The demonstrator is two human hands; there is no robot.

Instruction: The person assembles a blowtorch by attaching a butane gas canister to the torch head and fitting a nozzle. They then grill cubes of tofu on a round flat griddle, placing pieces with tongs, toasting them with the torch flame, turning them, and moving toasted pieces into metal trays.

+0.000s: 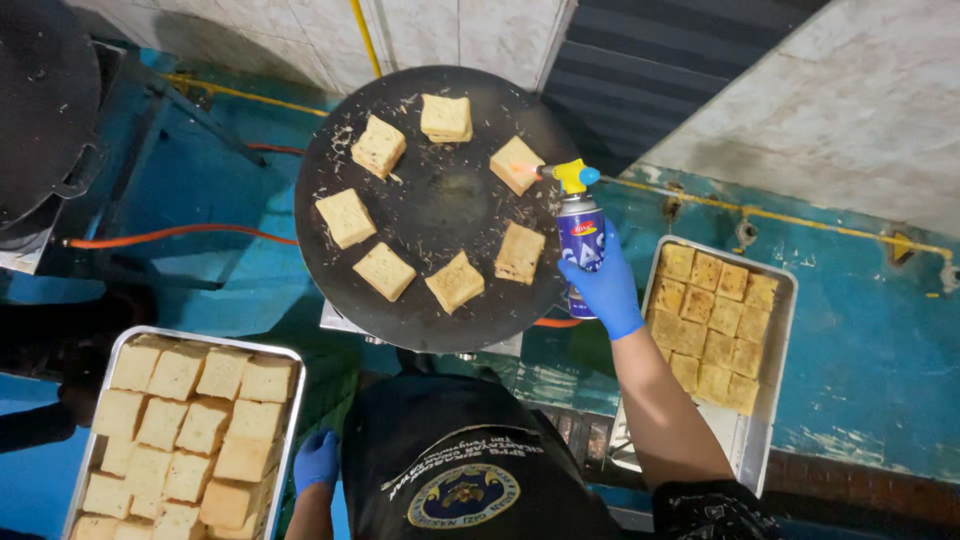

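At frame centre-right, right hand [603, 283] in blue glove gripped blue gas canister torch with yellow nozzle [578, 232], aimed at a pale tofu square [516, 164] on round black griddle [437, 205]. Better: sweep flame evenly, nozzle off the surface. Left hand [316, 459] hung loose, lower left, beside steel tray of raw blocks [290, 362].

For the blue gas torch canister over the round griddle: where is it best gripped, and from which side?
Grip the gas torch canister around its cylindrical body, below the yellow nozzle head, coming from the near side, away from the griddle. It stands upright with the nozzle aimed left at a tofu square; the right hand wraps it just so.
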